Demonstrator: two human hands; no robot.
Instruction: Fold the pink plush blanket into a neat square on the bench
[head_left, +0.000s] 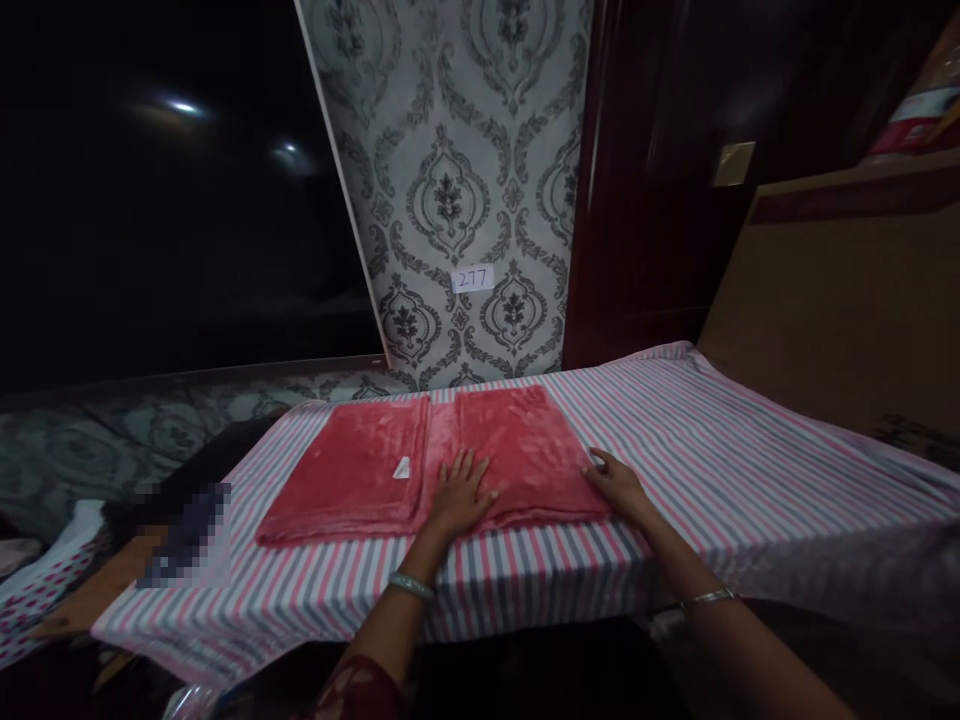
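A plush red blanket (517, 440) lies on the table, its two sides folded in toward the middle with a narrow strip between them. A small white label (403, 467) shows on its left folded part (352, 460). My left hand (459, 495) rests flat on the blanket near the middle strip, palm down and fingers spread. At the blanket's right edge is my right hand (619, 485), its thumb touching the fabric and its index finger apart from the thumb. The other fingers of that hand are partly hidden.
A striped cloth (720, 450) covers the table and hangs over its front edge. Beyond it are a patterned wall with a paper marked 277 (472, 278) and a large dark screen (172, 200). A cardboard box (840, 300) stands at the right; other fabrics (56, 575) lie at the lower left.
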